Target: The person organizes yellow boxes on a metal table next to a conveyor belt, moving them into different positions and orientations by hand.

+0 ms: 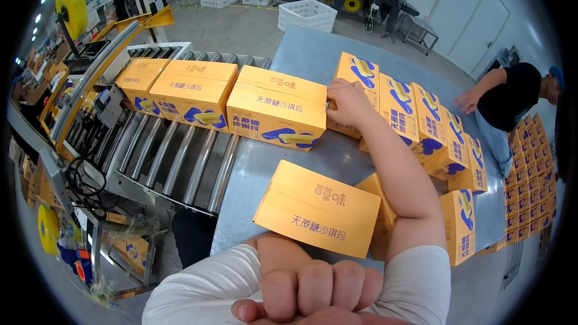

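Note:
My right hand [347, 101] reaches out over the metal table, fingers bent, between the right end of a yellow carton [276, 104] and an upright yellow carton [361, 70]. Which of the two it grips or presses is hidden. Close to the camera at the bottom, my left hand [316, 291] is curled into a fist with nothing visible in it; that arm is folded back at the elbow. Just beyond the fist lies a taped carton [318, 207], with another carton [384, 216] partly behind it. Several upright cartons [399, 104] stand in a row beyond my right forearm.
A roller conveyor [185, 153] meets the table [253, 180] at left, carrying cartons [194, 88] under a yellow-framed machine [95, 85]. A person in black [505, 92] stands at right beside stacked cartons [528, 180]. A white crate [307, 14] sits on the floor behind.

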The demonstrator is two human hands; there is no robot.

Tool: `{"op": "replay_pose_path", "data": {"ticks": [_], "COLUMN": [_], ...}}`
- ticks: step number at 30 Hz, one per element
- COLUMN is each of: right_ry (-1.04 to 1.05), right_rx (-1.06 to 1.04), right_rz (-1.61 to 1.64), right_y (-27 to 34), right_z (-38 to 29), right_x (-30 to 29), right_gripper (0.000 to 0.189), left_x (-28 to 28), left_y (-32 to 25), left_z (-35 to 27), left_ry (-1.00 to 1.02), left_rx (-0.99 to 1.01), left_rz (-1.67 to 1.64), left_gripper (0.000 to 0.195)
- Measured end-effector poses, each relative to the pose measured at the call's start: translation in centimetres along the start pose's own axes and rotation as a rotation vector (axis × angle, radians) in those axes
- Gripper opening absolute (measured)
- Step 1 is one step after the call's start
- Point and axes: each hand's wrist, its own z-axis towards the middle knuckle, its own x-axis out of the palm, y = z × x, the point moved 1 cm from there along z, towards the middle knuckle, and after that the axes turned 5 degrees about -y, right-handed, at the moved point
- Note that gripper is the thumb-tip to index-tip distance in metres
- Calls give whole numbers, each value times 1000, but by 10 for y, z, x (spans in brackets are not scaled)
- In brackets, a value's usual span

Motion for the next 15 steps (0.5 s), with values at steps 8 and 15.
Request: {"op": "replay_pose_path", "data": {"ticks": [8, 15], "right_ry": [23, 147], "right_rx": [136, 498], "right_rz": [81, 31], "right_y": [-20, -60], "right_z": [12, 7], "right_x": [-6, -21], "right_gripper": [32, 39], "left_x": [-5, -7], "left_y": [3, 4], "left_z": [2, 4], "left_ry": [10, 114], "left_rx": [2, 82], "left_rz": [-10, -99], "left_gripper": [32, 32]}}
